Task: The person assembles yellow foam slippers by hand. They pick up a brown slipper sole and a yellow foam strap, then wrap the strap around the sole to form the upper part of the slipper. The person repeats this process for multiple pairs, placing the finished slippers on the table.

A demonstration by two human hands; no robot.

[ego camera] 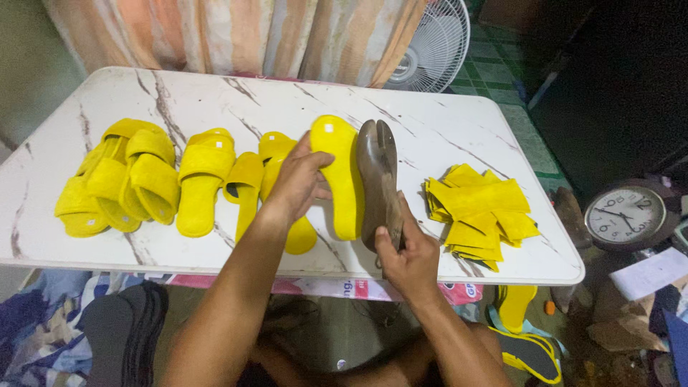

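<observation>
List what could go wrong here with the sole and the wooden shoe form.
1. The left hand only presses the yellow sole at its edge, so it might slide on the smooth table.
2. The right hand grips the wooden shoe form near the table's front edge; a slip could drop it.

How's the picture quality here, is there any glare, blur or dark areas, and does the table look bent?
Head view: the marble table is brightly and evenly lit, with mild glare on its white top; its edges bow from wide-angle distortion. The left hand on the yellow sole and the right hand on the brown shoe last look reasonably sharp. The upper right corner and the floor below are dark.
</observation>
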